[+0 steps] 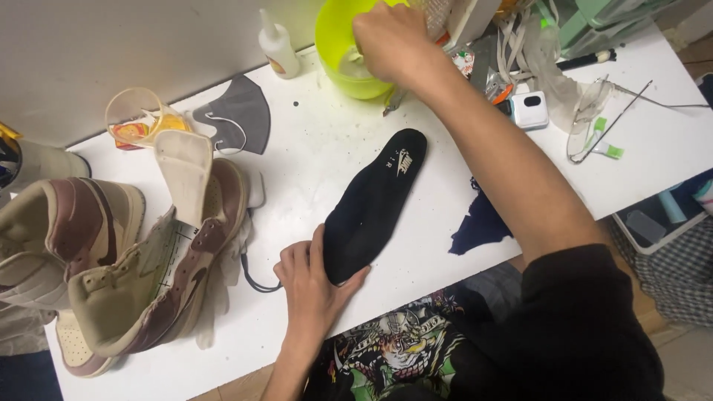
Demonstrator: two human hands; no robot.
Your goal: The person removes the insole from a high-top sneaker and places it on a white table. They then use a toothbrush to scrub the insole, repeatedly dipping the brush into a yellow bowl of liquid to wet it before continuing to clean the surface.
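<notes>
From the head camera, the left hand [312,286] rests on the white worktop [327,148], its fingers curled around the heel end of a black insole [375,204], pinning it flat so it cannot slide. The right hand [390,41] reaches into a lime-green bowl [338,44]; whether its fingers grip anything cannot be told. 2 tan-and-brown high-top shoes [141,267] lie left, aside.

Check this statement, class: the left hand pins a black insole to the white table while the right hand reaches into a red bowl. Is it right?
Not quite. The bowl is yellow-green, not red, as the head view shows. The rest holds: the left hand pins the black insole to the white table while the right hand reaches into the bowl.
</notes>
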